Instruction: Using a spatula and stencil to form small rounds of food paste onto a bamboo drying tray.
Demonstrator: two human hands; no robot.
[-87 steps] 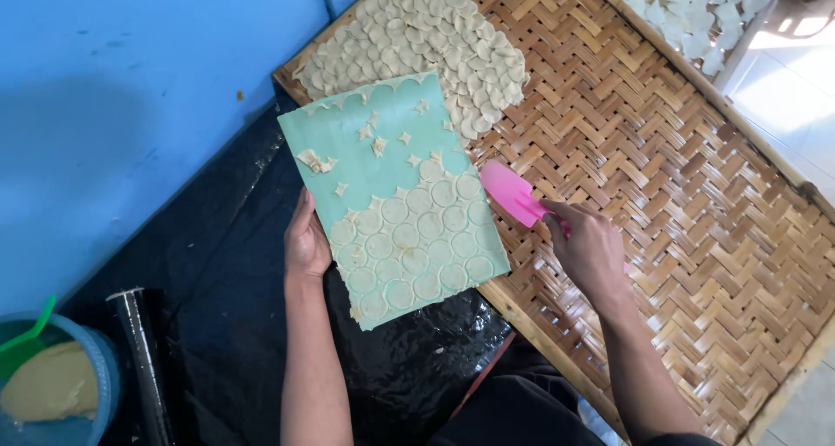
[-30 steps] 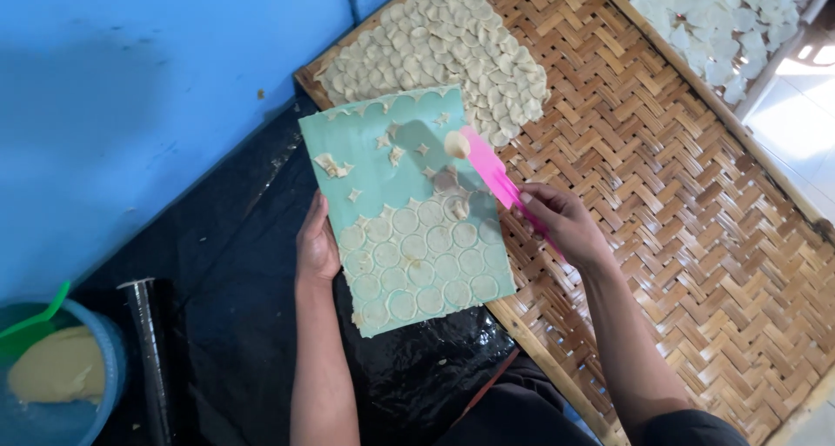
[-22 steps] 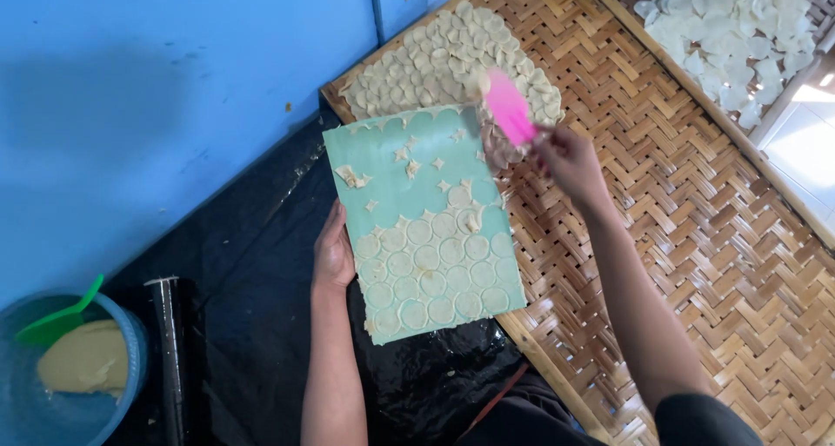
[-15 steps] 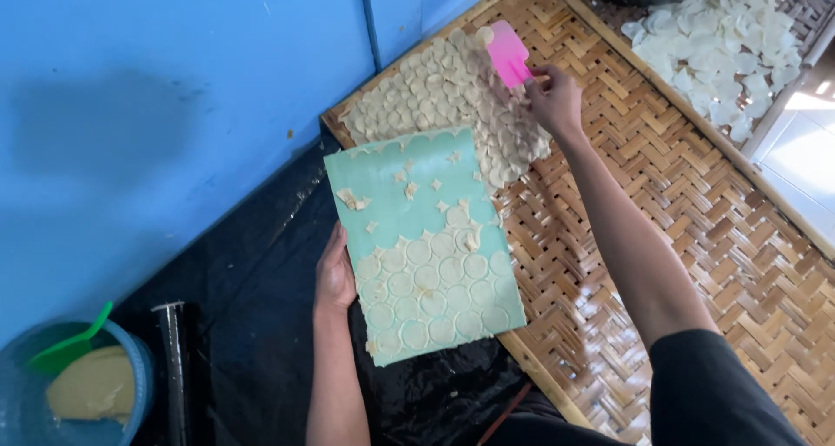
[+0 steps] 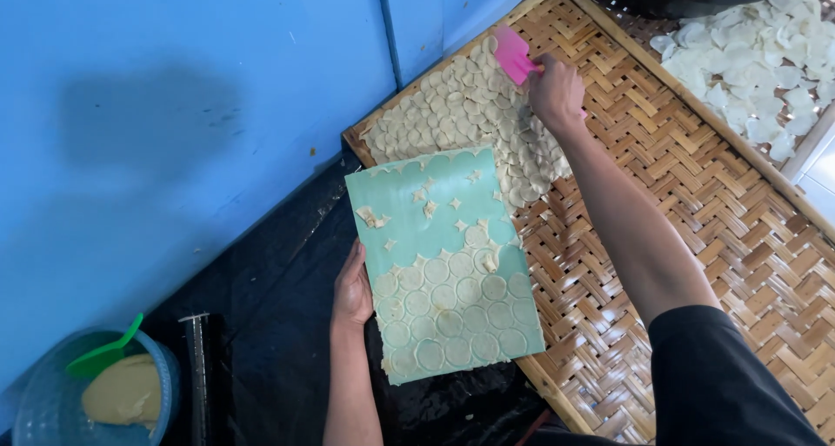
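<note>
While the left hand point(image 5: 352, 288) clasps the left edge of a green board point(image 5: 444, 263) covered on its near half with pale dough rounds point(image 5: 452, 311), the right hand point(image 5: 557, 89) reaches far across the woven bamboo tray point(image 5: 696, 185). Its grip is closed on a pink scraper point(image 5: 513, 54), whose blade rests at the far end of the dough discs point(image 5: 470, 120) laid on the tray's left part. A blue tub point(image 5: 52, 402) sits near left.

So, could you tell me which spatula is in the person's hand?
The pink spatula, held by the right hand over the woven tray; the green one sits in the bucket.
</note>
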